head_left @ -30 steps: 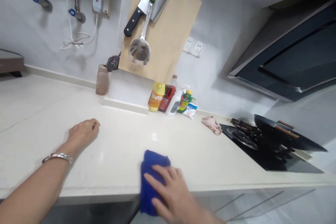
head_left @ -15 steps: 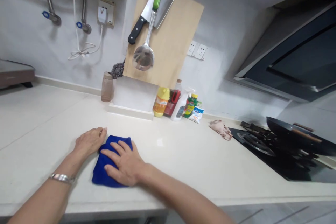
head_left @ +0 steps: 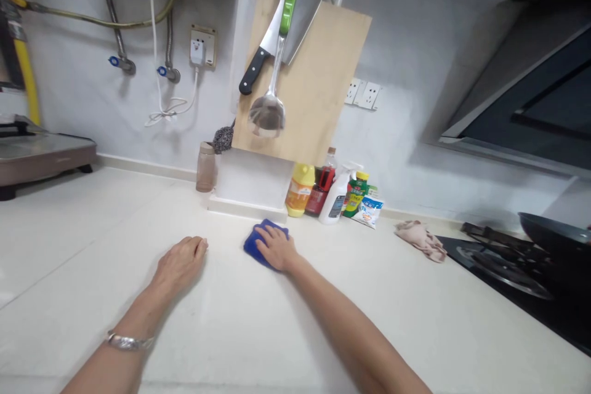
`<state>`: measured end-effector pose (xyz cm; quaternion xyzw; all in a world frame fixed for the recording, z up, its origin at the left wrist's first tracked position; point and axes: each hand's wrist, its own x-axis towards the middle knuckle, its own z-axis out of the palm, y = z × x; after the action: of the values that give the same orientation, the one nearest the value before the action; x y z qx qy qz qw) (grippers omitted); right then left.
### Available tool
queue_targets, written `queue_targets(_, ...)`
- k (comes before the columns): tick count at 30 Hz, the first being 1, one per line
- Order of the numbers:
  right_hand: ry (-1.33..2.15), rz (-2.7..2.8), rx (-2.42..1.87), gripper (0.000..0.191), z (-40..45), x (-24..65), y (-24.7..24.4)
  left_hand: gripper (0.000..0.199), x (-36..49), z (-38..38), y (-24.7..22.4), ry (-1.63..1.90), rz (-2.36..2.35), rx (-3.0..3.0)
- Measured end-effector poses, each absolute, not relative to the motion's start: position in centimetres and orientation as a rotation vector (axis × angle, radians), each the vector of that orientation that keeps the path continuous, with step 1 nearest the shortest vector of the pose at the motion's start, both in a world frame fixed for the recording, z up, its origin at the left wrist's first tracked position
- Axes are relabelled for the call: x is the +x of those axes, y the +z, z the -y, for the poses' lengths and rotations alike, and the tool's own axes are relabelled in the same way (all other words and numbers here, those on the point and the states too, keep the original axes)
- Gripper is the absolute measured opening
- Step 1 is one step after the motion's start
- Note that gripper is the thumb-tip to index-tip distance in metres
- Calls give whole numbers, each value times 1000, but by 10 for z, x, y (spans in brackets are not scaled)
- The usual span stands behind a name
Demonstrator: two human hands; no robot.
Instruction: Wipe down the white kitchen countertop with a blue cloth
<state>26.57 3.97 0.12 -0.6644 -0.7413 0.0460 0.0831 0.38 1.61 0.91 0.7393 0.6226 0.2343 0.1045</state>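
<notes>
A folded blue cloth [head_left: 257,247] lies on the white countertop [head_left: 277,326], just in front of the boxed-in wall ledge. My right hand [head_left: 278,249] rests palm down on it, fingers spread and pressing from above, covering its right part. To the left, my left hand [head_left: 182,263] leans on the bare counter with its fingers curled in, apart from the cloth. Nothing shows in that hand. A silver bracelet [head_left: 128,341] circles the left wrist.
Behind the hands stand a brownish bottle [head_left: 205,167], a yellow bottle [head_left: 300,191] and a white spray bottle [head_left: 335,197]. A cutting board [head_left: 323,68] hangs above with knives and a ladle [head_left: 268,114]. Right are a crumpled pinkish cloth [head_left: 420,240] and a gas stove [head_left: 498,271].
My right hand has slid the blue cloth forward and to the right, away from my left hand. My left hand stays on the counter, and the camera view has shifted.
</notes>
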Motion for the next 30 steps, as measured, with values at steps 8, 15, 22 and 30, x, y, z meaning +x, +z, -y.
queue_targets(8,79,1999,-2113,58,-2,288,-4,46,5,-4,15,764,-1725,2248)
queue_targets(15,326,1893,-1735,61,34,317,-17,41,14,7,6,921,-1551,2306)
queue_targets(22,262,1252,-1493,61,42,390,-21,41,96,25,21,973,-1166,2506)
queue_targets(30,234,1279,-1493,44,36,402,-23,78,209,45,-8,460,-1260,2724)
